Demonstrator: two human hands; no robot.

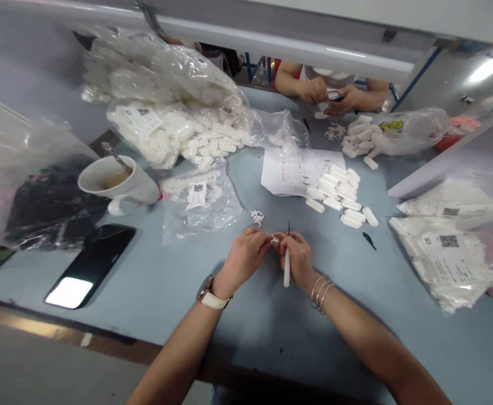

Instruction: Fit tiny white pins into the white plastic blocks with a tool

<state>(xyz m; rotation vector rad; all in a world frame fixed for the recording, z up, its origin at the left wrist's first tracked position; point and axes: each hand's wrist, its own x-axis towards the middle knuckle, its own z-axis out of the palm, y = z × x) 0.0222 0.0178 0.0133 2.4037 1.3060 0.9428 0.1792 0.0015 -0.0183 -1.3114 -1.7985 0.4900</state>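
Observation:
My left hand [246,251], closed in a pinch, holds a small white plastic piece [275,240] above the blue-grey table. My right hand [297,256] is closed around a white-handled tool [287,267] with a thin dark tip pointing away from me. Its fingertips are close to the same piece; whether they touch it I cannot tell. Just beyond my left hand lies a little heap of tiny white parts [257,217]. Past my right hand is a loose pile of white oblong plastic parts [335,188], partly on a printed sheet [282,171].
Left are a mug [145,183] with a spoon, a phone [92,264] and a flat plastic bag [200,199]. Large bags of white parts [157,138] stand behind. Labelled bags [453,253] lie right, beside a small black item [369,241]. Across the table, another person's hands [328,95] work.

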